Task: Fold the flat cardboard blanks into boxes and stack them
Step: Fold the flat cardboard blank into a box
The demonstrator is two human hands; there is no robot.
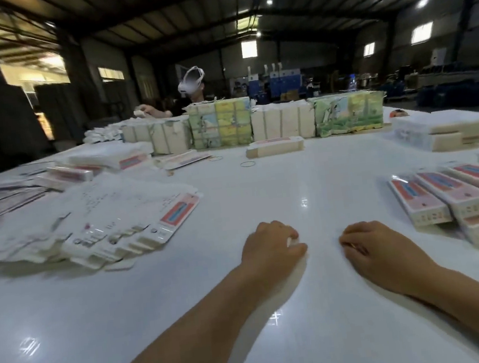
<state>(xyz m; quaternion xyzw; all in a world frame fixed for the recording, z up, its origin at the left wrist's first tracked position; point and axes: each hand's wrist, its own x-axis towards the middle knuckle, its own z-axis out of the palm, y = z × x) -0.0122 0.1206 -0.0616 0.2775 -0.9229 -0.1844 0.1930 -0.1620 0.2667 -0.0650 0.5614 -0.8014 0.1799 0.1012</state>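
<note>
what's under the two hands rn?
Only bare white table shows around both. Left hand is curled, right hand lies loosely curled; neither visibly holds a blank. Whatever sits under the palms is hidden.

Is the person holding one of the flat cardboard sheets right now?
No. The left hand and right hand rest on the bare white table, apart from the pile of flat blanks at the left.

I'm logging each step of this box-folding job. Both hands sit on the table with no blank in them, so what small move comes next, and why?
Probably the left hand reaches left to the fanned pile of flat white cardboard blanks and takes the top one. Neither it nor the right hand holds a blank, and folded pink-and-white boxes already lie stacked at the right.
</note>
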